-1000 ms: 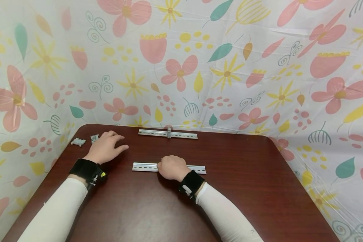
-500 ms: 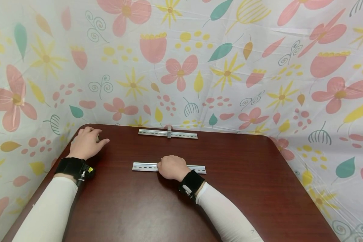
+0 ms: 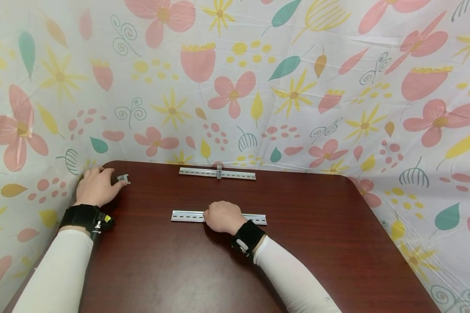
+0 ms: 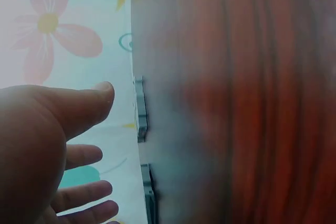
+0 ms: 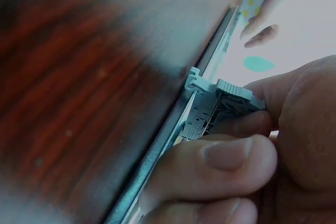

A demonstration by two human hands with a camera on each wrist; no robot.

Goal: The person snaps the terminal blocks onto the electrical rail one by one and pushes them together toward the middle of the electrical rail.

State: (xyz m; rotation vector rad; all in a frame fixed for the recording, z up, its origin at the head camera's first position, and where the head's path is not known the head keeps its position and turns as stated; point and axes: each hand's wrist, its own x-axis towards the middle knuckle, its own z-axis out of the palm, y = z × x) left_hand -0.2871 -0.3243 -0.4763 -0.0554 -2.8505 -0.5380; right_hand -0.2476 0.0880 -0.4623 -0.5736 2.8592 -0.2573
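Left hand (image 3: 95, 188) shifted leftward, uncovering grey clip (image 3: 123, 178).

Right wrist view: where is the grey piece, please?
In the right wrist view, the grey piece is right of centre, held by the right hand at the rail.

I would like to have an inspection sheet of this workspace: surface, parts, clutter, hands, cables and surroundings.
Surface: dark red-brown table.
Job's things: near rail with a grey module held at it, seating unclear; far rail carrying an upright part; two small grey parts near the far left corner.
Clutter: nothing seen.
Hands: right hand pinches the grey module; left hand, fingers extended, is close to the two small grey parts.
Cables: nothing seen.
Surroundings: floral sheet behind and beside the table.
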